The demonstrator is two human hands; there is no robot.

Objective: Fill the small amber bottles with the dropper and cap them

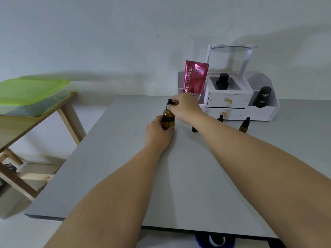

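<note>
Large amber bottle [168, 119] upright on grey table [188, 176], toward far centre. Left hand [157, 135] wrapped around lower body of bottle, fingers closed on glass, heel of hand resting on tabletop. Right hand [184, 108] above, fingertips pinched on black dropper cap [169, 102] at bottle neck; cap seated on or just at the neck, exact seating not discernible.

Three small amber bottles to the right, near white drawer organiser [231, 102]. First small bottle [194, 129] mostly hidden behind right forearm, only dark base visible. Second small bottle [220, 119] showing just above forearm, black dropper top on. Third small bottle [244, 125] standing free on table, capped with black dropper, well apart from both hands.

Pink pouch [196, 76] upright at organiser's left side, behind right hand. Black bottle [222, 81] in organiser's top recess; dark tube [263, 96] in right compartment. Wooden side table [35, 119] at left carrying green lidded container [30, 92].
</note>
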